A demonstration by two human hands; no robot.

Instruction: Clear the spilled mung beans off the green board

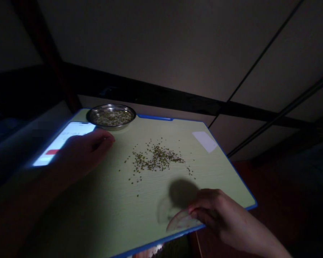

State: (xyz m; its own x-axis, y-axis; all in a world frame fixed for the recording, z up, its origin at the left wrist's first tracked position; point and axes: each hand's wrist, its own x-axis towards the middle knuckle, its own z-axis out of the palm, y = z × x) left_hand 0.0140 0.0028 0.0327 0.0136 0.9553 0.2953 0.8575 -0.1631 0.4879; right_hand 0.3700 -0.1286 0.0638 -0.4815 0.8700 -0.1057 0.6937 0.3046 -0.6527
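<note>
My left hand [93, 148] hovers over the left side of the board, next to the steel dish [129, 123]. Its fingertips are pinched together, and whatever they may hold is too small or hidden to see. Small greenish-brown seeds [114, 116] cover the bottom of that dish. More loose seeds [157, 157] lie scattered in a patch at the middle of the board. Near the front edge, my right hand [212, 215] pinches the rim of a clear, round-edged container [183, 220], which casts a ring-shaped shadow. Small specks show inside it, though I cannot make them out.
A lit phone [66, 138] lies at the board's left, partly behind my left hand. A white card [204, 141] sits at the right rear. The pale board [226, 175] has a blue rim. Cabinet panels [164, 46] stand behind, and the surroundings are dark.
</note>
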